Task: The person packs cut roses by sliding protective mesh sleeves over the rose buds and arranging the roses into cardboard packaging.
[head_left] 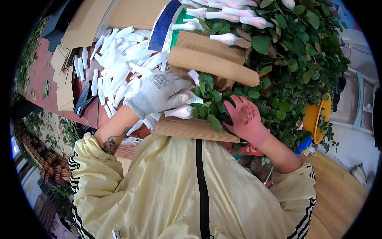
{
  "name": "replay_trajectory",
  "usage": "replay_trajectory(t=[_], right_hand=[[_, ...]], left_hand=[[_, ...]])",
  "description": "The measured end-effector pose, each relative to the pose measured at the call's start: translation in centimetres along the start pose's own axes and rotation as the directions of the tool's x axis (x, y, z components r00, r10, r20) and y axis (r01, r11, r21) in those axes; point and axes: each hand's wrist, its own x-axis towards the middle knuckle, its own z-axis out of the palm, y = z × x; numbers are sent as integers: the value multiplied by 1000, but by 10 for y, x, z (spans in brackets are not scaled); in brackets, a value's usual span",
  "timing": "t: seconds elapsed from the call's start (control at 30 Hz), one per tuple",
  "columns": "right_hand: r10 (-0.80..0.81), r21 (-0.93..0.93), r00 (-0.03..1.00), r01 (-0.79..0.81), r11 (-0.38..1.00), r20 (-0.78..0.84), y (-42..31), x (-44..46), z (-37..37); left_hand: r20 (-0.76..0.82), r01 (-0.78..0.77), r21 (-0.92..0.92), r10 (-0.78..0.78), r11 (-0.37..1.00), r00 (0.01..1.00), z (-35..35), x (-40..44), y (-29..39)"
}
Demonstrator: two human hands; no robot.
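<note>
My left hand (161, 91), in a whitish glove, has its fingers closed round a flower bud (194, 98) in a white foam net. Just below it, another netted bud (180, 112) lies on corrugated cardboard (187, 128). Green leaves (206, 88) spread between my two hands. My right hand (246, 119), in a red glove with dark fingertips, curls its fingers round the leafy stems at the right end of the cardboard. A folded cardboard flap (215, 65) lies just beyond both hands.
White foam sleeves (119, 59) are heaped at the upper left, beside cardboard pieces (63, 75) and a black tool (84, 99). Netted flowers (238, 16) lie at the top, with dense foliage (294, 51) at the right. A yellow round object (323, 117) stands beyond the foliage.
</note>
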Motion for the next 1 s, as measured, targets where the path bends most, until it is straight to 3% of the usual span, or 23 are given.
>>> replay_trajectory(t=[0.07,0.1,0.17,0.23,0.27,0.33,0.4,0.43,0.5,0.53,0.57,0.63,0.67,0.73,0.77,0.83,0.87,0.9,1.0], right_hand=[[-47,-19,979,45,999,-197,6,5,16],[-49,-10,980,48,999,-194,8,8,12],[35,281,999,-38,959,18,12,15,-7],[45,365,998,-31,931,-32,19,6,-6],[37,312,990,8,950,-138,21,-1,-1],[13,221,949,60,973,-315,21,-13,-1],[40,281,965,35,959,-258,22,-18,-17],[73,342,977,0,940,-200,23,-21,-25],[72,396,955,51,917,-288,25,-26,-39],[89,420,942,59,906,-324,24,-29,-48],[118,511,933,77,856,-339,24,-29,-46],[178,672,913,129,730,-368,24,-28,-42],[62,334,896,99,937,-439,29,-32,-35],[-78,-64,884,55,996,-460,29,-34,-26],[132,311,888,13,950,-441,25,-34,-24],[312,635,884,-22,772,-349,25,-33,-28],[163,385,911,-5,923,-379,28,-34,-33],[13,106,932,27,994,-362,29,-35,-35],[54,132,917,-2,991,-395,30,-34,-32]], left_hand=[[-32,21,62,-19,998,999,1,-1,1],[-49,31,93,-26,995,998,0,-2,2],[3,36,98,-36,995,999,-4,-7,9],[-22,66,103,-64,993,998,-1,-14,12],[44,72,19,-73,997,996,3,-15,8],[9,60,-80,-59,995,998,8,-18,2],[-83,-18,-336,-11,942,997,11,-22,-10],[-89,-17,-336,-14,942,996,11,-24,-16],[-64,-68,-415,45,907,997,7,-26,-21],[-155,-113,-302,68,946,986,9,-24,-16],[-51,-29,-178,20,984,999,4,-24,-13],[-142,-12,-17,9,1000,990,-2,-21,-10],[-144,-15,-16,13,1000,989,-5,-17,-4],[-247,-52,57,65,997,967,-10,-5,9],[-256,-51,60,65,997,965,-4,1,10],[-228,-64,237,120,969,966,9,13,13],[-99,34,284,-6,958,995,11,12,14],[-102,35,282,-7,959,995,12,15,17],[-147,154,225,-123,962,982,11,22,19]])
